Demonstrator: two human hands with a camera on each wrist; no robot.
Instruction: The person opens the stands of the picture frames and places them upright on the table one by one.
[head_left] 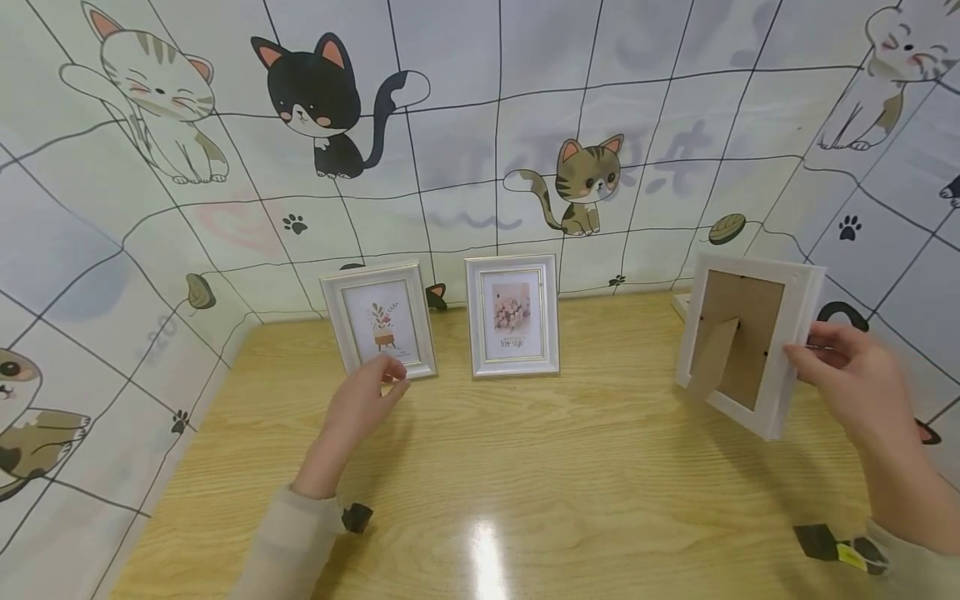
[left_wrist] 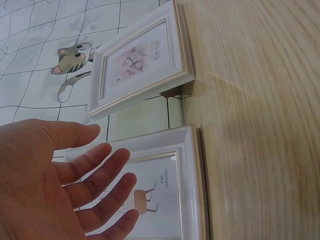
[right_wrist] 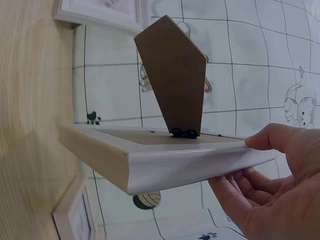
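Cat-print backdrop [head_left: 480,183] fills most of the view, running down to the far edge of a wood-grain table [head_left: 585,475]. The held frame [head_left: 750,342] is at the table's right side, tilted, back toward the person, with a wide stretch of wood between it and the pink-flower frame [head_left: 512,315]. The flower-pot frame [head_left: 378,308] stands just left of that, narrow gap between their edges. Right hand [head_left: 862,379] pinches the held frame's side edge, thumb on the back. Left hand [head_left: 367,396] has fingers spread, loosely bent, by the flower-pot frame's bottom edge; can't tell if they're touching. Kickstand [head_left: 712,358] juts out behind the held one.
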